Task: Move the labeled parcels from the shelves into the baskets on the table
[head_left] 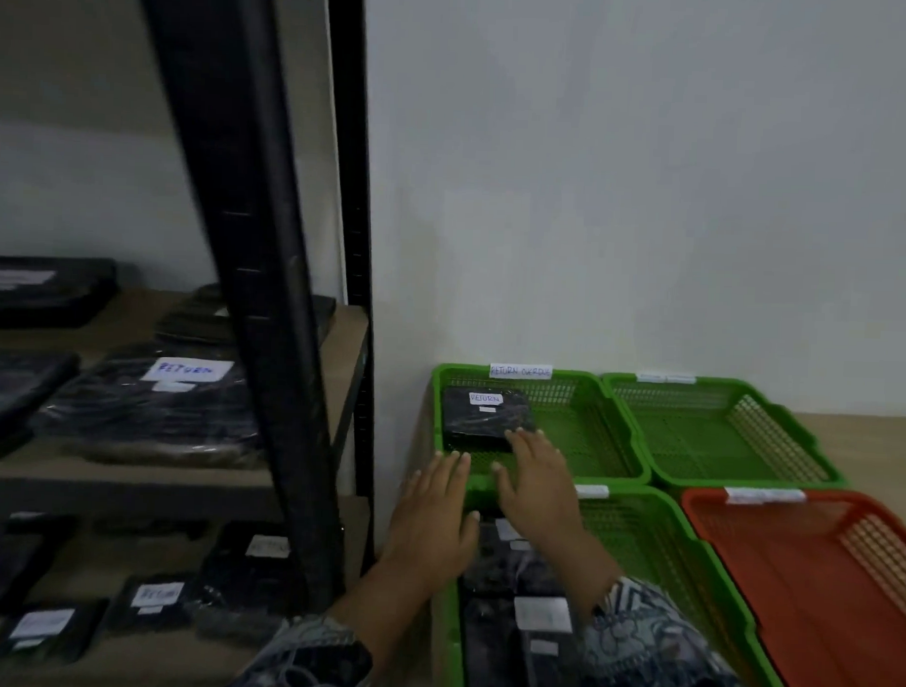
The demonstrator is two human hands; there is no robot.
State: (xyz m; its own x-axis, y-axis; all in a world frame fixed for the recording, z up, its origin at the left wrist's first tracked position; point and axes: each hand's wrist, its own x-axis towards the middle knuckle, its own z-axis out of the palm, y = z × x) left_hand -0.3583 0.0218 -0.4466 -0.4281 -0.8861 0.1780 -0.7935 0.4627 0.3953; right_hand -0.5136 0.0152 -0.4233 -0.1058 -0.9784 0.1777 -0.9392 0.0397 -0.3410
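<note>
A black wrapped parcel (481,419) with a white "RETURN" label lies in the far-left green basket (591,440), which carries a "RETURN OVERDUE" tag. My right hand (536,482) is open, fingers straight, its fingertips at the parcel's near right corner. My left hand (432,517) is open just left of it, over the basket's near rim, holding nothing. The near green basket (649,550) below my arms holds several black parcels (502,627) with white labels. More labeled black parcels (156,405) lie on the shelves (128,478) at the left.
A black metal shelf post (267,295) stands between the shelves and the baskets. A second green basket (720,435) sits at the far right and an orange basket (812,587) at the near right, both tagged. A white wall stands behind the wooden table (874,440).
</note>
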